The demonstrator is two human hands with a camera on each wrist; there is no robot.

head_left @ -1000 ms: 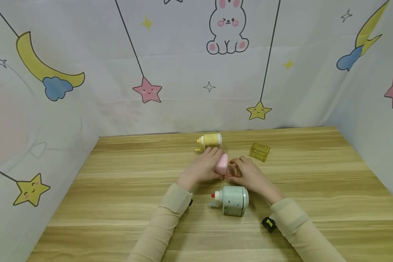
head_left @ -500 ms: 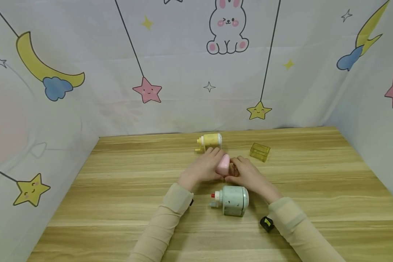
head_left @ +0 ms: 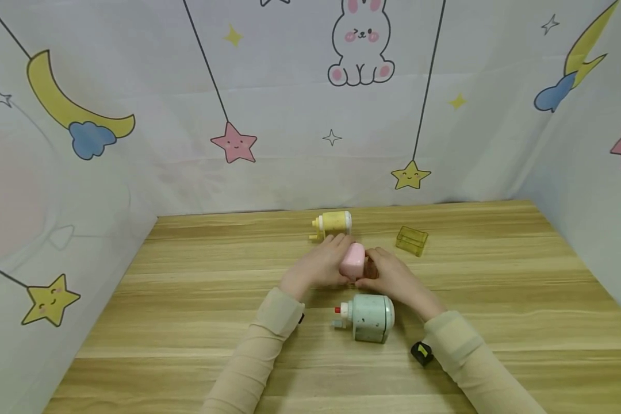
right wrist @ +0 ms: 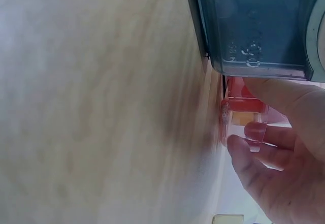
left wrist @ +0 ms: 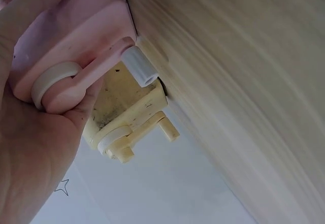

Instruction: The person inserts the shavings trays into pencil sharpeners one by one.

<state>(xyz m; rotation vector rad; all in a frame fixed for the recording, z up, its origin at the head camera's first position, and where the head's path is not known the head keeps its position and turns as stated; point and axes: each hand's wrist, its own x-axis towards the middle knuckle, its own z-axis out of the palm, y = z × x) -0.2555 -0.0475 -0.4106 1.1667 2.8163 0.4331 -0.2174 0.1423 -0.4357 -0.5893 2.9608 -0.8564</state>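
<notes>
A pink crank pencil sharpener is gripped by my left hand, its fingers over the top. Its pink crank arm with a grey knob shows in the left wrist view. On the sharpener's right side, my right hand holds a clear reddish shavings drawer between thumb and fingers. In the head view the drawer is mostly hidden between the hands; whether it sits fully inside the body I cannot tell. Just in front of both hands stands a pale green crank sharpener.
Behind the left hand stands a yellow crank sharpener. A clear olive-yellow drawer lies on the wooden table at the back right. A printed cloth hangs along the table's back edge.
The right hand and the drawer have come closer to the pink sharpener, and the gap between them has narrowed. The pink sharpener has turned and shifted slightly right. The other sharpeners stay put.
</notes>
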